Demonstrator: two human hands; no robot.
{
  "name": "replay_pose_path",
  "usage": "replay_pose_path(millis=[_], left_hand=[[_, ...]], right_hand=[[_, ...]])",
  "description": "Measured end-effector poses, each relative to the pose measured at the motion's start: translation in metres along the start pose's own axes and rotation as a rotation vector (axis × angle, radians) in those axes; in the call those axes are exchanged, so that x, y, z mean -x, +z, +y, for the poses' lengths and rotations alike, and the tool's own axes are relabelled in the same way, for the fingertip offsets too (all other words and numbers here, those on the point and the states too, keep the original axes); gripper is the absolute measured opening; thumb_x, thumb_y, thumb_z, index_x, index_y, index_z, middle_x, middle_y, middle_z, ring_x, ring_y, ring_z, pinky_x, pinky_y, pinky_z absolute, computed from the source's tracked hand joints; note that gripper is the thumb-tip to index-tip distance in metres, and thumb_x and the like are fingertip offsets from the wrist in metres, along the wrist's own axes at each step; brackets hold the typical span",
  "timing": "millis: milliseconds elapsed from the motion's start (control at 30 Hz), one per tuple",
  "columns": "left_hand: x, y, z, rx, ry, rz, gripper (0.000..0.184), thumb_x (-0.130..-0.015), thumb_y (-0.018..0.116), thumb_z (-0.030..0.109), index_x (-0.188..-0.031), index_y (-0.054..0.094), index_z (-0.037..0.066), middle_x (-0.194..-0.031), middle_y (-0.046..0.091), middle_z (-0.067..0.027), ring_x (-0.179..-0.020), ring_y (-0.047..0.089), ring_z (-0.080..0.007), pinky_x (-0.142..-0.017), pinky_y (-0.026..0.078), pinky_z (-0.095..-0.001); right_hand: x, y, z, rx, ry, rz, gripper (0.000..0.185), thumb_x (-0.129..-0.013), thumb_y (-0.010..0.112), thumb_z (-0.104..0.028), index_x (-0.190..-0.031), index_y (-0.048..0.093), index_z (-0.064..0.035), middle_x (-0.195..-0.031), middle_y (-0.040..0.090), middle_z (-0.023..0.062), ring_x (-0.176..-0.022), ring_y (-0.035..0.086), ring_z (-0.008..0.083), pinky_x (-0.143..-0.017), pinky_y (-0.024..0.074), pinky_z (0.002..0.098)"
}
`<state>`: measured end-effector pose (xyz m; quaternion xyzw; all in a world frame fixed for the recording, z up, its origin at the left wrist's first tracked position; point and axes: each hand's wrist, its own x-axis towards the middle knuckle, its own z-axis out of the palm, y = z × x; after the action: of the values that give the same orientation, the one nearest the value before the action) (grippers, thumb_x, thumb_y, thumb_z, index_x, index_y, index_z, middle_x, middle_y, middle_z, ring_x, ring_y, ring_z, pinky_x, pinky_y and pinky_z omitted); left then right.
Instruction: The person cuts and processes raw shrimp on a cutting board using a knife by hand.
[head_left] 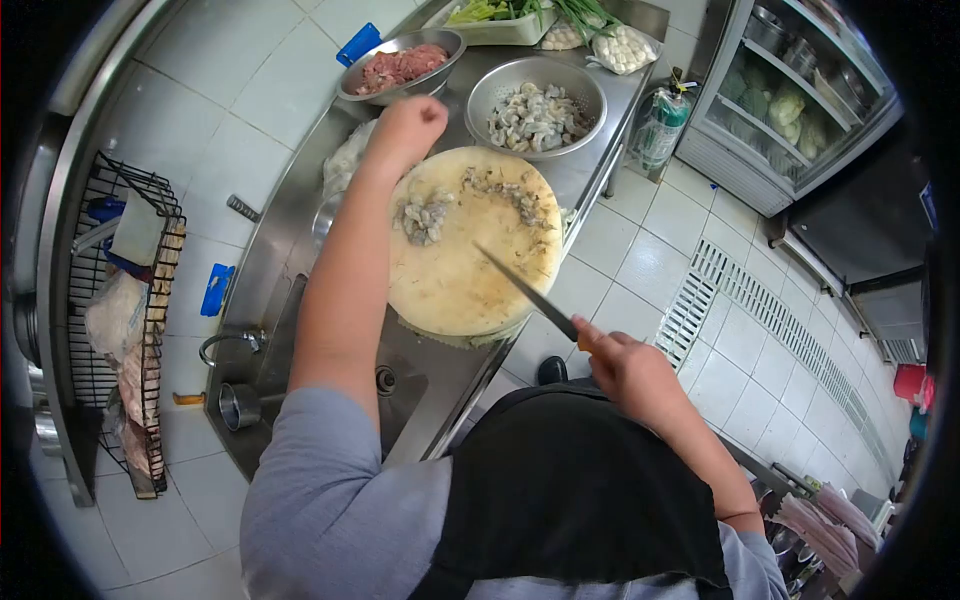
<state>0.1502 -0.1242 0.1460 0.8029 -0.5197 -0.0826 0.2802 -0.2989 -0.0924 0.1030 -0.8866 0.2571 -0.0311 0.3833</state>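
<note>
My right hand [635, 375] is wrapped round the handle of a kitchen knife [527, 288], its blade slanting over the round cutting board [450, 290]. My left hand [414, 128] is raised near the board's far left edge, below the bowl of meat, with its fingers curled closed; what they hold, if anything, is hidden. A small heap of greyish seafood pieces [424, 218] lies on the left of the board. Dark scraps [530, 205] form an arc along its upper right side. Behind the board, a perforated metal bowl [480, 125] holds more greyish seafood pieces.
A metal bowl [448, 70] of raw meat [402, 68] stands at the back left. Green vegetables [500, 10] and a bag of white pieces [625, 50] sit further back. A sink with a tap [235, 343] is on the left, a glass-door fridge [790, 100] on the right.
</note>
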Motion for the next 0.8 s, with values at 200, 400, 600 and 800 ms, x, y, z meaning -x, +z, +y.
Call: replay_pose_path(millis=[200,400,600,800], left_hand=[[0.078,0.016,-0.07,-0.234,-0.275,-0.393,0.017,-0.087,0.073,0.017,-0.098,0.076,0.004,-0.092,0.076,-0.0125,-0.085,0.073,-0.0232,-0.079,0.056,-0.037],[0.116,0.064,-0.106,-0.13,-0.292,0.076,0.019,-0.087,0.071,0.024,-0.094,0.077,0.009,-0.098,0.071,-0.0175,-0.092,0.069,-0.0364,-0.082,0.055,-0.0461],[0.106,0.08,-0.091,-0.36,-0.201,0.09,0.024,-0.083,0.081,0.028,-0.094,0.075,0.008,-0.104,0.069,-0.0094,-0.098,0.068,-0.0299,-0.086,0.054,-0.0417],[0.101,0.072,-0.089,0.294,-0.339,0.018,0.019,-0.084,0.081,0.018,-0.094,0.071,0.007,-0.086,0.071,-0.0054,-0.077,0.065,-0.0168,-0.072,0.052,-0.0333]], right_hand=[[-0.011,0.005,0.005,0.175,0.019,-0.218,0.062,-0.093,0.059,-0.013,-0.153,0.048,-0.0247,-0.099,0.07,0.0162,-0.085,0.071,0.036,-0.073,0.0581,0.0468],[-0.028,0.008,0.0,0.365,0.146,-0.089,0.056,-0.095,0.055,-0.012,-0.151,0.052,-0.0207,-0.099,0.071,0.0143,-0.079,0.072,0.0358,-0.071,0.0595,0.0478],[-0.033,0.004,0.003,0.16,-0.059,-0.094,0.05,-0.098,0.054,-0.015,-0.148,0.054,-0.0198,-0.101,0.074,0.0127,-0.083,0.072,0.0359,-0.075,0.0592,0.048],[-0.023,0.016,0.005,0.157,0.1,-0.077,0.052,-0.099,0.054,-0.015,-0.151,0.049,-0.0192,-0.104,0.074,0.0149,-0.087,0.072,0.0377,-0.079,0.0587,0.0489]])
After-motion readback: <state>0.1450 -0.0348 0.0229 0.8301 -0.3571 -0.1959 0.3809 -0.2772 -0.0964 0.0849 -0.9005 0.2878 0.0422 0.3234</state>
